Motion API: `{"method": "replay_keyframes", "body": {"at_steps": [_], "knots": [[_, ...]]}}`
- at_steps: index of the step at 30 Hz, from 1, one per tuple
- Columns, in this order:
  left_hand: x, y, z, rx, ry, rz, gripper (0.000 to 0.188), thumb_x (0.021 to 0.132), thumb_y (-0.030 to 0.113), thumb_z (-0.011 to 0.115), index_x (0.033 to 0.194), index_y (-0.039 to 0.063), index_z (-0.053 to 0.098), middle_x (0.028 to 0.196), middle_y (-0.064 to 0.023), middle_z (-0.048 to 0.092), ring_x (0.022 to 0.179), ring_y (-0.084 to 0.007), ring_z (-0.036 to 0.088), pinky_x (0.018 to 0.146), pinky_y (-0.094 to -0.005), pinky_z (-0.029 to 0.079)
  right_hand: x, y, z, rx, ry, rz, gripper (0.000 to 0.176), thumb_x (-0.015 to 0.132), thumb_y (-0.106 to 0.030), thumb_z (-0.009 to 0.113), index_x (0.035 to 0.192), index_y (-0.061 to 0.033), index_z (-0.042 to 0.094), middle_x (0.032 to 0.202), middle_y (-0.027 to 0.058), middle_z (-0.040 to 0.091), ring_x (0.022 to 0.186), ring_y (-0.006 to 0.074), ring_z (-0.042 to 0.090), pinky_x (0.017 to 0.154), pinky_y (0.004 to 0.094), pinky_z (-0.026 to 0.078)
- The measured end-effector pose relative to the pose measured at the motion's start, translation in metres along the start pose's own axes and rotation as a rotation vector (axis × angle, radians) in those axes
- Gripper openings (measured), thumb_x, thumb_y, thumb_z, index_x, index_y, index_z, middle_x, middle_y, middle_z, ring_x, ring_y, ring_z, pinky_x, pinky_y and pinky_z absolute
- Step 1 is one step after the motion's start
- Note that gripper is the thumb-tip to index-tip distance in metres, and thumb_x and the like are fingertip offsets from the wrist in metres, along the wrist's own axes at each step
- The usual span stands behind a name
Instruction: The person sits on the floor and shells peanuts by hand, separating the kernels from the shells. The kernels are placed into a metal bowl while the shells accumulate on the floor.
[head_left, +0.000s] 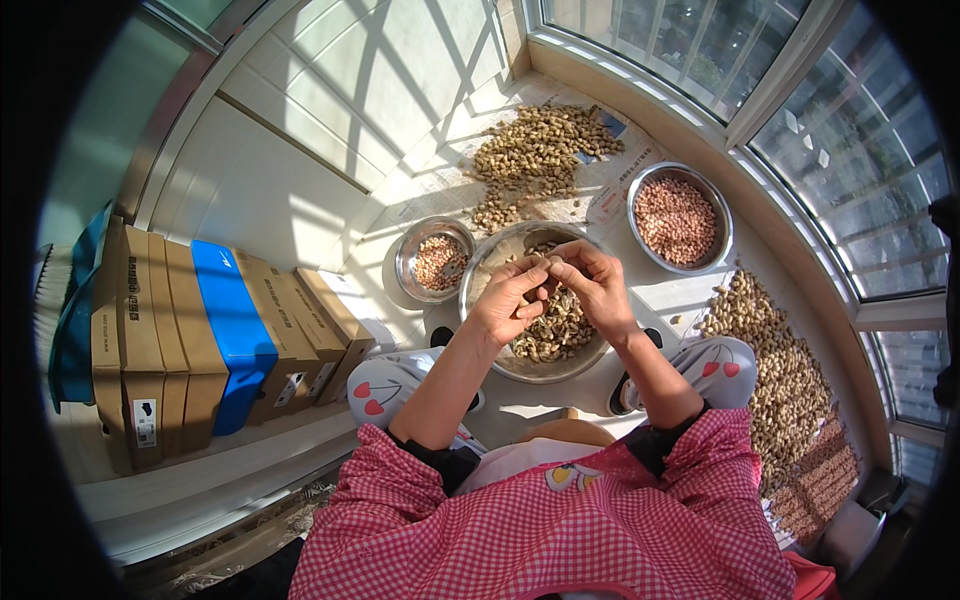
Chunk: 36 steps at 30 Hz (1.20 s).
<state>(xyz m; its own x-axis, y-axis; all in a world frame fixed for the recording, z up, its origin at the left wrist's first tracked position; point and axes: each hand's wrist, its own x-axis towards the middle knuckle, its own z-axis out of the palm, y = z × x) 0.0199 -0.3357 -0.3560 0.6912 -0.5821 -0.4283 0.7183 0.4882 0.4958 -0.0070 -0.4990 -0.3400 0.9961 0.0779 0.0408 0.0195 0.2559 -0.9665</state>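
Note:
My left hand (511, 300) and my right hand (594, 281) meet above a large metal basin (480, 259). Their fingertips pinch something small between them, probably a peanut, though the fingers mostly hide it. Peanut shells (559, 330) lie in the basin below. To the left of the basin, a small steel bowl (401, 259) holds some shelled peanuts (439, 262). A larger steel bowl (724, 229) at the upper right is filled with pinkish shelled peanuts (675, 221).
Unshelled peanuts (544, 150) are heaped on newspaper beyond the basin. More unshelled peanuts (780, 375) lie along the right, near a patch of reddish kernels (817, 476). Cardboard boxes (176, 337) stand at the left. Windows (847, 165) border the right side.

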Motion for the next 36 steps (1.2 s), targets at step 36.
{"method": "replay_keyframes", "body": {"at_steps": [36], "knots": [[0.0,-0.002,0.002,0.125,0.094,0.035,0.015,0.09,0.022,0.063,0.092,0.008,0.063,0.079,-0.0001,0.057,0.057,-0.0025,0.044,0.036,-0.0137,0.03,-0.003,0.023,0.003,-0.359,0.09,-0.122,0.014,0.086,-0.01,0.063,0.092,0.002,0.058,0.07,0.0101,0.062,0.06,0.0161,0.059,0.056,0.0288,0.046]]}}
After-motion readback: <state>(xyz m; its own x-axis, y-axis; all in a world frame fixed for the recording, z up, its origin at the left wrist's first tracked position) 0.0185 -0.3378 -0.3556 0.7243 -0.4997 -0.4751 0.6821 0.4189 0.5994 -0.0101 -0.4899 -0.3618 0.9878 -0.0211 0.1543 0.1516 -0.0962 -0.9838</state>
